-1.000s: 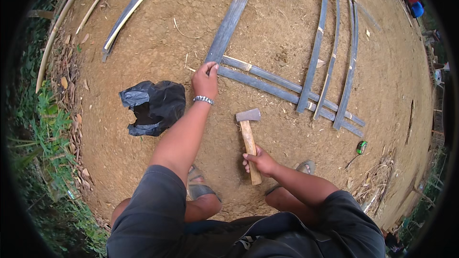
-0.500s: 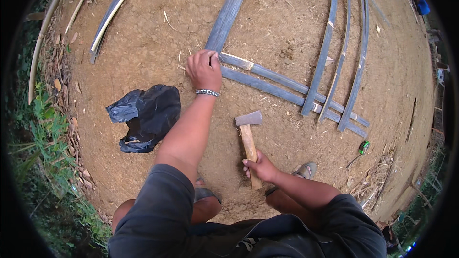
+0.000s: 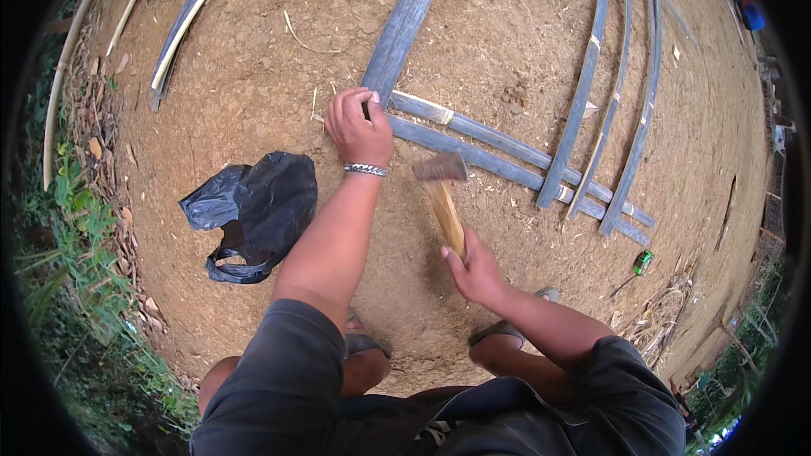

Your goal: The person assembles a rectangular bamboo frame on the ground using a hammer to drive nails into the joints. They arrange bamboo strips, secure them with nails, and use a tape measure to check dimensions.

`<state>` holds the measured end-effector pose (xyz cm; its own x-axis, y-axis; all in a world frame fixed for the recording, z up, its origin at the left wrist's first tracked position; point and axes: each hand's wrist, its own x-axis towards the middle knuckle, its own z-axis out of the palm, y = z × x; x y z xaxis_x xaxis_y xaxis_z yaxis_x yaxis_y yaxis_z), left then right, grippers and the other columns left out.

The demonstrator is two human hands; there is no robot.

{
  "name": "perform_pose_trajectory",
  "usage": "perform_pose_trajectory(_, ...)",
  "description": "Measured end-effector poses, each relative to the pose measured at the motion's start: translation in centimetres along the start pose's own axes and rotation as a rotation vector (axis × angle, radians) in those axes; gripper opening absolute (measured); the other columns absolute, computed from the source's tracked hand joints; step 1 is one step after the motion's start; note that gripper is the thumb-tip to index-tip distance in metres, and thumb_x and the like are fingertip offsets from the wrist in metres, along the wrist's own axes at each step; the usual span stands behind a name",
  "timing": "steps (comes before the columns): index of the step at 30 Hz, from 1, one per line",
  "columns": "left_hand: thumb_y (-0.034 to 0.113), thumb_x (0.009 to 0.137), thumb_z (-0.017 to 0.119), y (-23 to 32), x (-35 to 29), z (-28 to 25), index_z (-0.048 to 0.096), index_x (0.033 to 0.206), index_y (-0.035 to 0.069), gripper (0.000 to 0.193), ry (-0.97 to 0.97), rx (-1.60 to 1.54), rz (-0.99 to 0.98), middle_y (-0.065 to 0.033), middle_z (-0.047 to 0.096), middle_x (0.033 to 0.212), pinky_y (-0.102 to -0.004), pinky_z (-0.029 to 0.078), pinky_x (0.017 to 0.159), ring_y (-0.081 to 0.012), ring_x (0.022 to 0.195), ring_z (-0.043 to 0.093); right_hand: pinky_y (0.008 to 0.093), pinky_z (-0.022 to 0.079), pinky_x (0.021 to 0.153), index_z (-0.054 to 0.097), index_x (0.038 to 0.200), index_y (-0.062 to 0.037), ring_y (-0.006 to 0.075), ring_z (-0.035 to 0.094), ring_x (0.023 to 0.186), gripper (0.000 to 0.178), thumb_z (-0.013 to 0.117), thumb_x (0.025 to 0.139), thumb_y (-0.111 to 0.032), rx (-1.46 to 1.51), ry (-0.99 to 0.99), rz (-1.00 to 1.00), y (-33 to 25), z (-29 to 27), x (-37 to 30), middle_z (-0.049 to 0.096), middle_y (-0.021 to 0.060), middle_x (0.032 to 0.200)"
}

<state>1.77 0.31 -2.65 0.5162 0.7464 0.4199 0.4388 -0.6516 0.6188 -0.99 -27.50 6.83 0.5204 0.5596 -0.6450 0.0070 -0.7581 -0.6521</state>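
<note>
My right hand (image 3: 476, 268) grips the pale wooden handle of a hatchet (image 3: 446, 211) between my feet and the strips. Its dark metal head points away from me, with the wider blade side to the right. My left hand (image 3: 360, 128), a chain bracelet at the wrist, is closed over a corner where a wide dark bamboo slat (image 3: 397, 29) meets the left ends of two crosswise bamboo strips (image 3: 481, 152). Its fingers are curled together at the slat's near end; whatever is between them is hidden. The hatchet head is apart from the left hand, to its lower right.
Several long bamboo strips (image 3: 577, 110) lie across the crosswise pair at the right. A crumpled black plastic bag (image 3: 274, 203) lies left of my forearm. More strips (image 3: 190, 25) lie far left. A small green tape measure (image 3: 643, 263) rests at the right; plants (image 3: 76, 287) border the left.
My right hand has lifted the hatchet and moved it away from me, towards the strips. My left hand stays at the corner of the slat.
</note>
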Motion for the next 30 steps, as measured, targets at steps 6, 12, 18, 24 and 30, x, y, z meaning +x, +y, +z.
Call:
perform_pose_trajectory(6,0.006,0.088,0.067,-0.6,-0.2,0.2,0.055,0.096,0.007,0.014,0.080,-0.110,0.035,-0.0112,0.068,0.101,-0.0484,0.046,0.090,-0.0339,0.097,0.064,0.0515,0.052,0.087,0.041,0.144,-0.0006,0.0470,0.067,0.102,0.054,0.061,0.100,-0.025,0.017,0.080,-0.091,-3.0,-0.7,5.1,0.066,0.0304,0.109)
perform_pose_trajectory(12,0.004,0.092,0.065,-1.2,-0.6,0.3,0.056,0.099,0.004,0.011,0.126,-0.201,0.011,-0.0154,0.070,0.103,-0.0456,0.051,0.087,-0.0348,0.096,0.065,0.0520,0.052,0.090,0.042,0.144,-0.0017,0.0464,0.067,0.106,0.052,0.061,0.100,-0.022,0.022,0.069,-0.031,-6.7,-0.6,8.6,0.066,0.0314,0.113)
perform_pose_trajectory(18,0.012,0.088,0.075,0.5,0.1,-0.4,0.071,0.092,0.007,0.008,0.013,-0.138,-0.053,-0.0085,0.072,0.096,-0.0418,0.050,0.090,-0.0287,0.098,0.065,0.0431,0.054,0.077,0.041,0.148,-0.0039,0.0318,0.067,0.087,0.057,0.065,0.098,-0.019,0.252,0.206,0.030,-4.6,-1.2,10.9,0.067,0.0194,0.104)
perform_pose_trajectory(24,0.017,0.082,0.082,-0.4,0.0,-0.2,0.080,0.089,0.011,0.009,0.028,-0.072,-0.045,-0.0032,0.073,0.094,-0.0396,0.048,0.091,-0.0251,0.098,0.063,0.0305,0.053,0.061,0.040,0.147,-0.0024,0.0127,0.061,0.067,0.055,0.065,0.099,-0.015,0.197,0.137,-0.005,-2.1,-0.8,7.7,0.062,0.0065,0.088)
perform_pose_trajectory(30,0.017,0.083,0.081,0.7,0.3,-0.6,0.079,0.091,0.011,0.010,-0.047,0.039,-0.066,-0.0056,0.069,0.099,-0.0416,0.047,0.092,-0.0267,0.099,0.062,0.0331,0.054,0.065,0.042,0.147,-0.0021,0.0155,0.063,0.070,0.056,0.066,0.099,-0.018,0.181,0.031,0.007,-2.2,1.2,3.9,0.064,0.0102,0.094)
